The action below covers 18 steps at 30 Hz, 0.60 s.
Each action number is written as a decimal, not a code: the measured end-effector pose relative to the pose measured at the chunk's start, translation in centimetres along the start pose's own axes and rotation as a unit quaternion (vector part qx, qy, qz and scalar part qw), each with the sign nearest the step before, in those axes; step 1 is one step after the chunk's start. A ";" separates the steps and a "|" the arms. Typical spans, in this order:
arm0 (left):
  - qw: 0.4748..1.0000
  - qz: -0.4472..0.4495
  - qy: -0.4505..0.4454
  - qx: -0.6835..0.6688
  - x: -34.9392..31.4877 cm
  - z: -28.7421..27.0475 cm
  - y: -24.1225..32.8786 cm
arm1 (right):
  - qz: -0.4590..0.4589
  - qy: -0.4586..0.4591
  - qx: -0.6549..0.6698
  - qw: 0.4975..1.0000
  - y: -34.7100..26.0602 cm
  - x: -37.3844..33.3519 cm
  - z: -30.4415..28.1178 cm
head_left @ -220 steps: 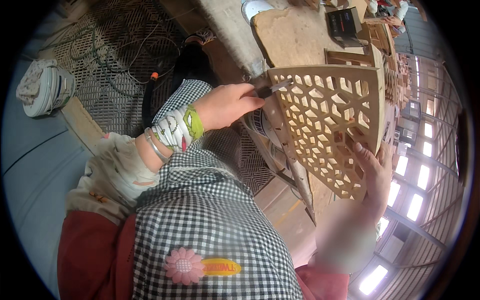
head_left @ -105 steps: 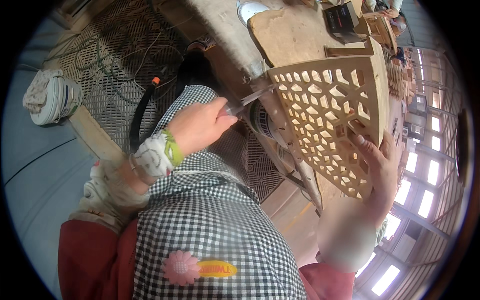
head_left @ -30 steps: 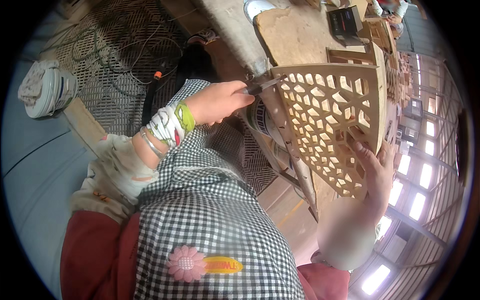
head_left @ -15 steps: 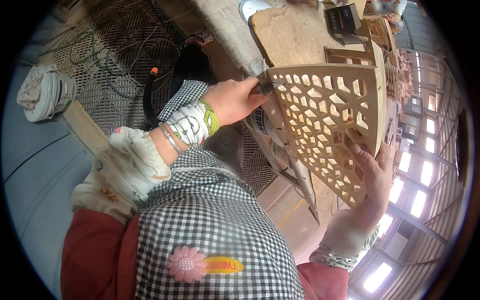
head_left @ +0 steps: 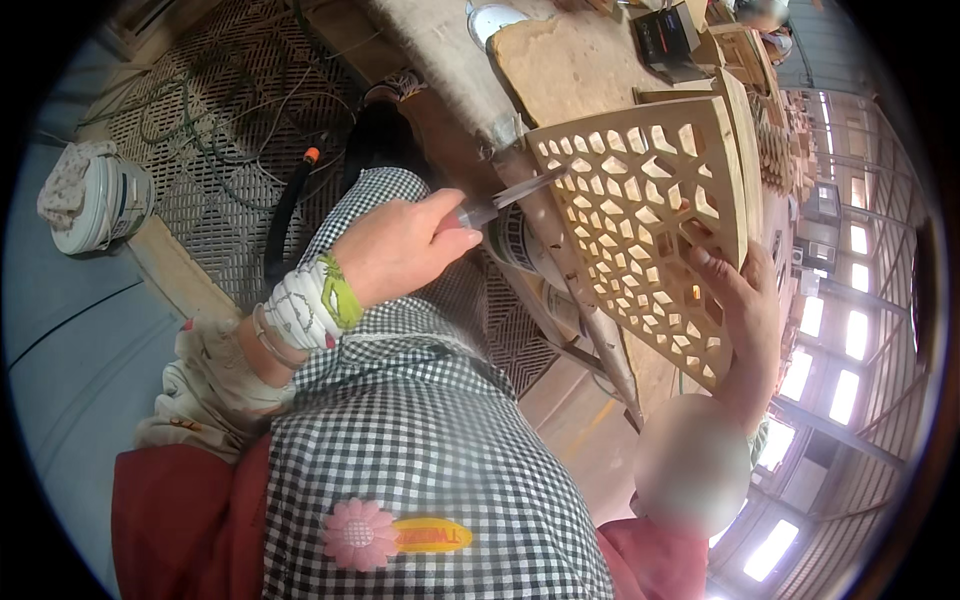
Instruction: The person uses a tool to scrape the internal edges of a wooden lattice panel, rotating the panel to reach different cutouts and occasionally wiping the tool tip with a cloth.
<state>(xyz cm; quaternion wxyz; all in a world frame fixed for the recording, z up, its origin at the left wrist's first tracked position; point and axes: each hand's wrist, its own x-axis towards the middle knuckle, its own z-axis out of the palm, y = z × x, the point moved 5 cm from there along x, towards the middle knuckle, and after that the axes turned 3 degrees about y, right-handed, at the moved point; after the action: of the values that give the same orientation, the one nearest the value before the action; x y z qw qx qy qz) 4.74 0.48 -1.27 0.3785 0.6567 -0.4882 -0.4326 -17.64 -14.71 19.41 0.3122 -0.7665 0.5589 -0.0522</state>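
In front of me a pale wooden lattice panel (head_left: 640, 190), cut through with many angular holes, stands tilted on its edge. My right hand (head_left: 738, 290) is closed on its lower right side, thumb on the near face, the other fingers mostly hidden. My left hand (head_left: 405, 245) is closed around the grey handle of a slim tapered metal file (head_left: 525, 188). The file's tip reaches the panel's upper left holes; whether it sits inside one I cannot tell.
The panel is over a worn workbench (head_left: 455, 75) bearing a brown board (head_left: 560, 65) and a black box (head_left: 665, 45). Below it stand buckets (head_left: 515, 240). A black hose with an orange tip (head_left: 290, 205) and a white bucket (head_left: 105, 205) are at left. Another person is far right.
My left hand has drawn back left and down from the panel, so more of the file's blade shows. The panel has shifted slightly, still in my right hand.
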 end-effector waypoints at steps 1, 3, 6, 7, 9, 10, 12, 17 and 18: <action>1.000 0.009 0.004 -0.012 0.3 0.3 0.0 | 0.004 -0.003 -0.005 1.000 -0.1 0.0 -0.1; 0.999 0.027 0.008 -0.017 1.4 0.9 0.3 | -0.017 -0.005 0.013 1.000 -0.2 -0.2 0.3; 0.998 0.039 0.030 0.032 2.9 1.4 1.3 | -0.034 -0.015 0.013 0.999 0.0 -0.1 0.2; 0.997 0.040 0.037 0.059 3.3 1.7 1.5 | -0.037 -0.013 0.006 0.999 -0.3 -0.2 0.3; 0.990 0.068 0.082 0.091 3.5 2.6 1.7 | -0.036 -0.014 -0.002 0.999 -0.5 -0.3 0.3; 0.986 0.084 0.102 0.106 3.5 3.0 2.0 | -0.030 -0.016 -0.004 0.999 -0.4 -0.3 0.1; 0.984 0.077 0.099 0.124 3.9 3.3 2.2 | -0.031 -0.019 -0.002 0.999 -0.2 -0.2 0.1; 0.964 0.208 0.117 0.121 5.1 4.2 1.8 | -0.040 -0.029 0.007 0.999 0.1 -0.2 0.1; 0.972 0.201 0.092 0.075 5.6 4.3 1.2 | -0.043 -0.026 0.007 0.999 0.1 -0.2 0.2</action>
<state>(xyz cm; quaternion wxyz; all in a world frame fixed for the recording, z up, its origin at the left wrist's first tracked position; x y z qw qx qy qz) 1.13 -5.52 -2.78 0.4505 0.6091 -0.6040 -0.2474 -17.69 -14.48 19.26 0.3291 -0.7887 0.5168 -0.0497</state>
